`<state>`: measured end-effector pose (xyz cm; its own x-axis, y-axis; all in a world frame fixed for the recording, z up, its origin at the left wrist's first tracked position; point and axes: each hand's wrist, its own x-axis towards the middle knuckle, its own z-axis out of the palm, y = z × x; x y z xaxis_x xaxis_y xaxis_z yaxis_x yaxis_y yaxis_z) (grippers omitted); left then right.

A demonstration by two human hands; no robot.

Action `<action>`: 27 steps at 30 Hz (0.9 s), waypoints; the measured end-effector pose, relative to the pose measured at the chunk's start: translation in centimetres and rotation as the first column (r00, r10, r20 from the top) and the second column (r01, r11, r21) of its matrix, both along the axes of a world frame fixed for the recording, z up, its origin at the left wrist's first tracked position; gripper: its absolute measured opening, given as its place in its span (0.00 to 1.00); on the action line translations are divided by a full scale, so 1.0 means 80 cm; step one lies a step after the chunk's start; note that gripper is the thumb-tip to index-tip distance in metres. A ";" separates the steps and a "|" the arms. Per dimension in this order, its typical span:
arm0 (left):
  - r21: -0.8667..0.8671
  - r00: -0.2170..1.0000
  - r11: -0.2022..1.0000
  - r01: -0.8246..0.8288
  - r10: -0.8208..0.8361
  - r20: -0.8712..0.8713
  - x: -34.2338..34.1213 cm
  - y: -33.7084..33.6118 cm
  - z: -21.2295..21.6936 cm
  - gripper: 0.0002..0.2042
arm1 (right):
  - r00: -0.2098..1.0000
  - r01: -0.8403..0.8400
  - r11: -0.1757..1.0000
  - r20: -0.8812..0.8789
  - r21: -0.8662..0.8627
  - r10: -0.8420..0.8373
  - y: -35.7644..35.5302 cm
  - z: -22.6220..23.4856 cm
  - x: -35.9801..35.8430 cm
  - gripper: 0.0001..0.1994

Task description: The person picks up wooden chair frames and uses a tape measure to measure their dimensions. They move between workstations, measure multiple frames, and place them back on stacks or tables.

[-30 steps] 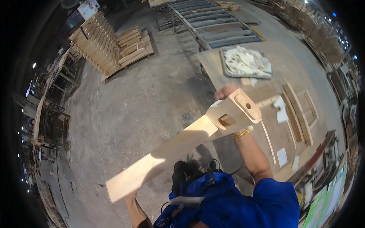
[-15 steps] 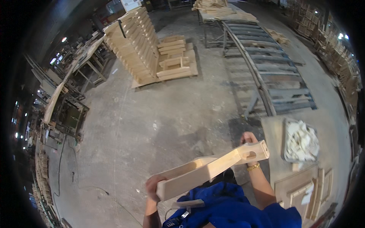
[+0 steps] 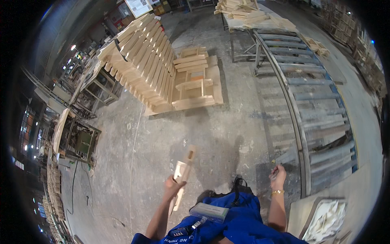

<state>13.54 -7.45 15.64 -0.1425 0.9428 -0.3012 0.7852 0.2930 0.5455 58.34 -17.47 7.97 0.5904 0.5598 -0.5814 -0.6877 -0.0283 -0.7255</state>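
My left hand is closed round a pale wooden frame piece, hanging at my left side over the floor. The piece points away from me, and a slot shows in its far end; its lower part passes behind my hand. Apart from it, my right hand, with a gold bracelet on the wrist, hangs at my right side. Its fingers are curled in, and what they hold, if anything, does not show clearly. Ahead stands a tall stack of like wooden pieces with lower stacked frames beside it on a board.
A long roller conveyor runs along the right, with a table of loose wood pieces at its far end. Near right lies a tray of whitish cloths. Workbenches line the left, and a cable trails over the floor.
My right hand has let go of the wooden frame piece, which has swung down to my left side in my left hand. The stack appears nearer, and the tray has shifted toward the lower right.
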 end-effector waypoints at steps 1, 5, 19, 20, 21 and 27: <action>0.045 0.997 0.998 -0.050 0.047 0.066 -0.005 0.027 -0.003 0.26 | 0.999 -0.016 1.000 0.040 0.010 0.016 0.038 0.004 0.013 0.07; -0.261 0.597 0.961 -0.086 0.260 0.759 0.005 0.147 0.023 0.18 | 0.967 -0.190 0.982 0.175 0.015 0.185 0.202 0.049 0.053 0.04; -0.114 0.577 0.650 0.752 -0.564 0.591 0.205 0.591 0.012 0.34 | 0.615 -0.721 0.627 -0.146 0.295 0.775 0.627 0.050 -0.141 0.19; -0.155 0.553 0.573 0.805 -0.629 0.547 0.220 0.626 0.017 0.33 | 0.650 -0.685 0.670 -0.175 0.287 0.740 0.647 0.047 -0.136 0.20; -0.039 0.547 0.591 0.806 -0.718 0.431 0.232 0.646 0.008 0.31 | 0.679 -0.651 0.705 -0.201 0.281 0.706 0.666 0.044 -0.123 0.20; 0.468 0.682 0.717 0.517 -0.675 0.281 0.256 0.785 -0.071 0.17 | 0.872 -0.484 0.871 0.041 -0.085 0.488 0.793 0.016 -0.056 0.18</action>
